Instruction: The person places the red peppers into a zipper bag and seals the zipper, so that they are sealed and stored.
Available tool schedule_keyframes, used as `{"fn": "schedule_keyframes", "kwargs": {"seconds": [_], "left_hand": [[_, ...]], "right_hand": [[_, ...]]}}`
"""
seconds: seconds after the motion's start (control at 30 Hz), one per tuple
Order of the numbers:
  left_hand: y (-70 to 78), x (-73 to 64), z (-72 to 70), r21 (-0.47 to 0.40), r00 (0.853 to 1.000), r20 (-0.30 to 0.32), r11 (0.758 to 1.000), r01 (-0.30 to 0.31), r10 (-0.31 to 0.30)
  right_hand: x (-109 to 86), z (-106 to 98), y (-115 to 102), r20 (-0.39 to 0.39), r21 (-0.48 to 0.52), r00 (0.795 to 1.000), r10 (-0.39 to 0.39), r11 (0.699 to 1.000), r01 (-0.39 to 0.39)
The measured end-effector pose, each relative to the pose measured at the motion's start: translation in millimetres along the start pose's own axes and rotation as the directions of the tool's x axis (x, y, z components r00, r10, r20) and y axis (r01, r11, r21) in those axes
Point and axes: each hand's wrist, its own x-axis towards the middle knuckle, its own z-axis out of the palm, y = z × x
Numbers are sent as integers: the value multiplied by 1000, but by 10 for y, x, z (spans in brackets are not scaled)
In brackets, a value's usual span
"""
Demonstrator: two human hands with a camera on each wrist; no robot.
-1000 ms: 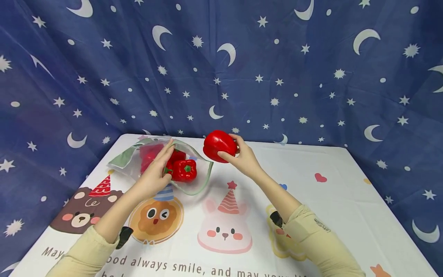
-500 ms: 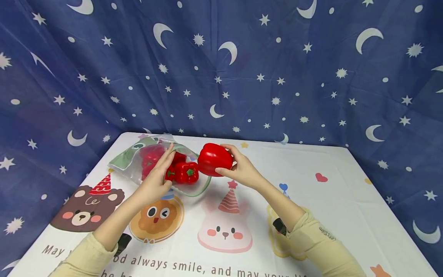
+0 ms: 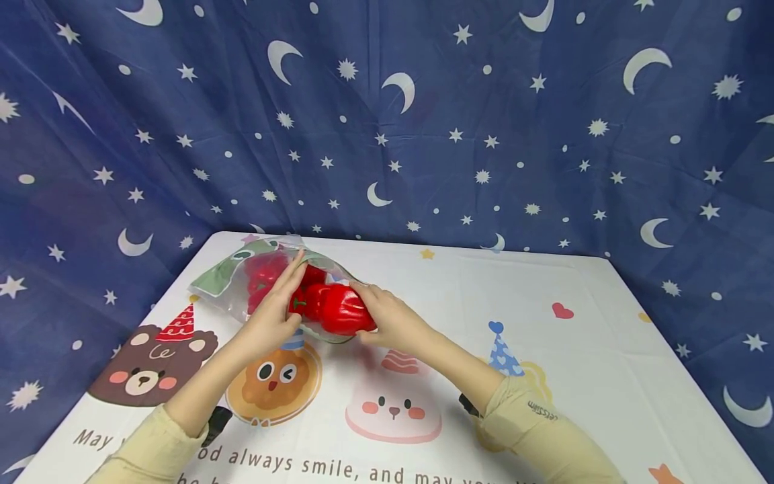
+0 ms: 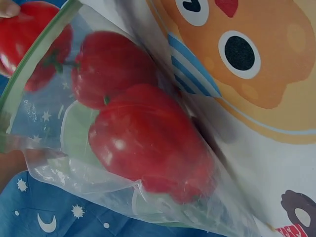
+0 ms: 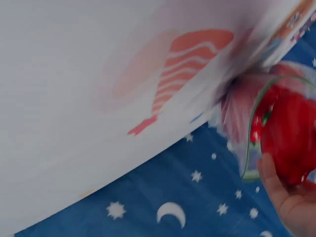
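Observation:
A clear zip bag (image 3: 226, 299) with a green print lies on its side at the table's left, its mouth facing right. Inside, several red bell peppers (image 4: 143, 133) show through the plastic. My left hand (image 3: 269, 326) is at the mouth, fingers straight along the bag and thumb spread apart from them. My right hand (image 3: 396, 324) grips another red bell pepper (image 3: 345, 310) between fingers and thumb, right at the bag's mouth. In the right wrist view this pepper (image 5: 291, 138) overlaps the green rim (image 5: 252, 128); behind it are the other peppers.
The white tablecloth (image 3: 544, 336) carries printed cartoon animals, hearts and lettering. A dark blue curtain (image 3: 484, 134) with moons and stars hangs along the table's back and left edges.
My right hand has brought its bell pepper left and down, from above the table to the bag's mouth. The left hand and bag have stayed nearly in place.

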Motion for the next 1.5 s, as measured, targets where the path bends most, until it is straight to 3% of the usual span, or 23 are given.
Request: {"fn": "schedule_keyframes", "kwargs": {"seconds": [0.13,0.37,0.53,0.63,0.73,0.87,0.97,1.2,1.33,1.5], "left_hand": [[27,30,10,4,1000,10,1000,18,-18],[85,85,8,14,999,10,999,42,-42],[53,88,8,20,999,11,999,49,-49],[34,98,5,15,998,11,998,59,-59],[22,112,-4,7,998,6,998,68,-68],[12,116,-29,14,998,-24,998,65,-65],[10,115,-41,18,997,-41,998,65,-64],[23,124,-33,19,996,-31,997,78,-78],[18,120,-52,19,995,-50,996,90,-89],[-3,130,-108,-3,991,-69,994,113,-113]], "right_hand": [[95,94,-136,-39,-76,999,-15,997,12],[291,225,-225,-123,-79,992,-26,997,16],[433,252,-242,-138,-85,990,-8,996,-3],[499,284,-264,-143,-32,989,-27,999,23],[532,310,-256,-137,94,989,-49,994,63],[527,325,-202,-110,302,993,-49,950,80],[530,342,-184,-117,383,992,-47,920,89],[633,386,-291,-154,272,987,-40,959,81],[710,388,-339,-142,294,990,-25,953,66],[737,346,-296,-60,325,995,-74,942,89]]}}
